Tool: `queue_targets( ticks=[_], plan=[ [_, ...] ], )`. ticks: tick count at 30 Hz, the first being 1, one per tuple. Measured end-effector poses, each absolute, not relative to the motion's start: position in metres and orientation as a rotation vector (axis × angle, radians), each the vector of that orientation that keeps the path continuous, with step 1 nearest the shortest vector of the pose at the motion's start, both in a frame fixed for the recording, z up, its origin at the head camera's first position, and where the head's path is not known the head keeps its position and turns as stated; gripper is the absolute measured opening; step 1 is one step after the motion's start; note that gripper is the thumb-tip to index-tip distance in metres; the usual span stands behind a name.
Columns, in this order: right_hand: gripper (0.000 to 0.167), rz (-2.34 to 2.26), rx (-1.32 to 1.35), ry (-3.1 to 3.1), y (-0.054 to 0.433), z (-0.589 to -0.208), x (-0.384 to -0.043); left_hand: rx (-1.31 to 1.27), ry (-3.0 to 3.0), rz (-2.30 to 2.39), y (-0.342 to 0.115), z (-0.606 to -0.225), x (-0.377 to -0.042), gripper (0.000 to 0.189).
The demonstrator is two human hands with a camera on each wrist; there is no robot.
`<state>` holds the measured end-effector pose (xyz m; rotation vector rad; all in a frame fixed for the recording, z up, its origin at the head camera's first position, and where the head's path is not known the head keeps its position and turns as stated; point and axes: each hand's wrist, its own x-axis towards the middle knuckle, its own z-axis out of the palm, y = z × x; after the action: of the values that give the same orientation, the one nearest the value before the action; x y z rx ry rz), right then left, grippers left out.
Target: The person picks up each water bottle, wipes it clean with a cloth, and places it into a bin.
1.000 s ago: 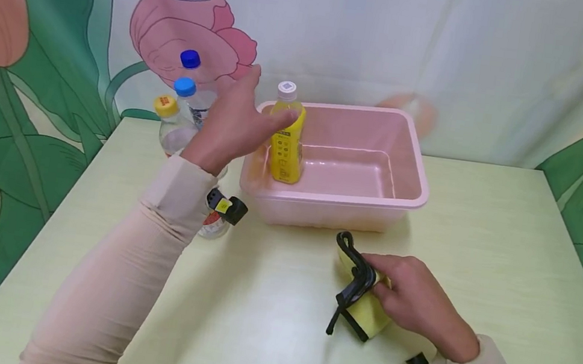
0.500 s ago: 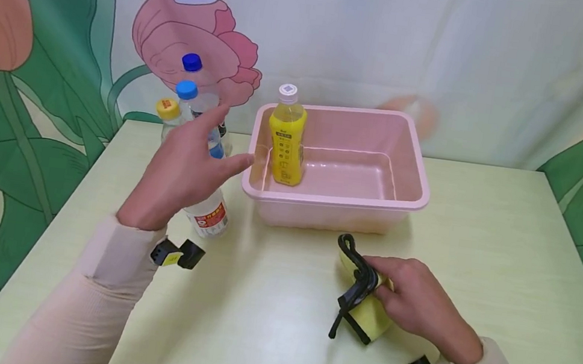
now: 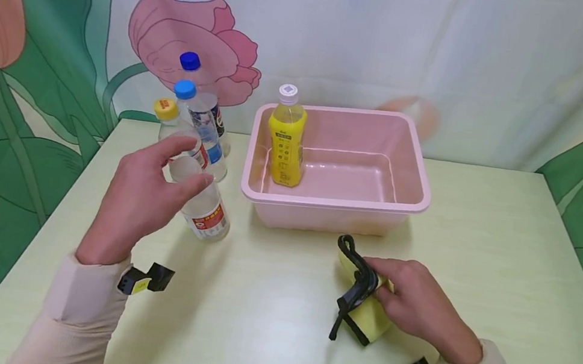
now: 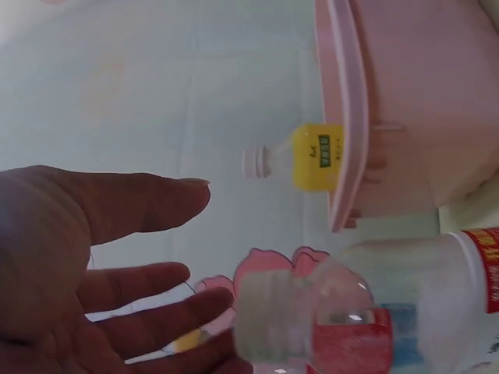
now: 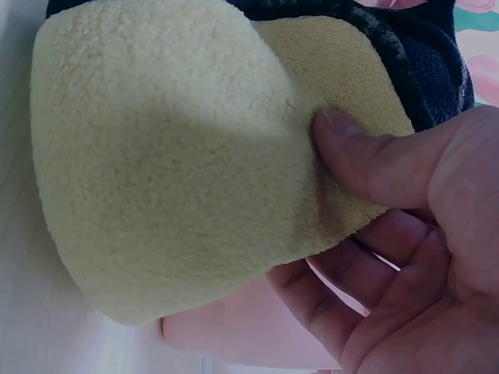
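Observation:
My left hand (image 3: 139, 200) reaches beside the neck of a clear plastic bottle (image 3: 210, 220) with a red-and-white label, thumb and fingers apart. The left wrist view shows the bottle's whitish cap (image 4: 269, 315) close to the fingertips; whether they touch is unclear. Low over the table, my right hand (image 3: 421, 304) pinches a folded yellow cloth (image 3: 375, 320) with black edging between thumb and fingers. Its fleecy surface fills much of the right wrist view. A yellow-labelled bottle (image 3: 287, 145) with a white cap stands upright in the left end of a pink basin (image 3: 333, 200).
Behind the left hand stand a yellow-capped bottle (image 3: 166, 109), a light-blue-capped bottle (image 3: 185, 90) and a dark-blue-capped bottle (image 3: 190, 61), close together. A printed curtain (image 3: 353, 38) hangs at the back edge of the pale table (image 3: 263, 324).
My left hand has drawn back from near the yellow-labelled bottle, moving left and toward me to the nearest clear bottle. The right hand and cloth have hardly moved.

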<state>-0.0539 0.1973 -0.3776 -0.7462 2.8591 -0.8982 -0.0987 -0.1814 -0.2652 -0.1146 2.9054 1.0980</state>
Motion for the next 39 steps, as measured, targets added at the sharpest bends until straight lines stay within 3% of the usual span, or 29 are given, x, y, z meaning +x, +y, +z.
queue_targets(
  ticks=[22,39],
  plan=[
    [0.049,-0.918,-0.758,2.858,0.192,-0.383,-0.057,-0.073,2.981,1.378,-0.200,-0.316,-0.100,0.058],
    [0.052,-0.965,-0.755,2.888,0.195,-0.379,-0.053,0.144,3.017,1.444,-0.182,-0.312,-0.090,0.055]
  ],
)
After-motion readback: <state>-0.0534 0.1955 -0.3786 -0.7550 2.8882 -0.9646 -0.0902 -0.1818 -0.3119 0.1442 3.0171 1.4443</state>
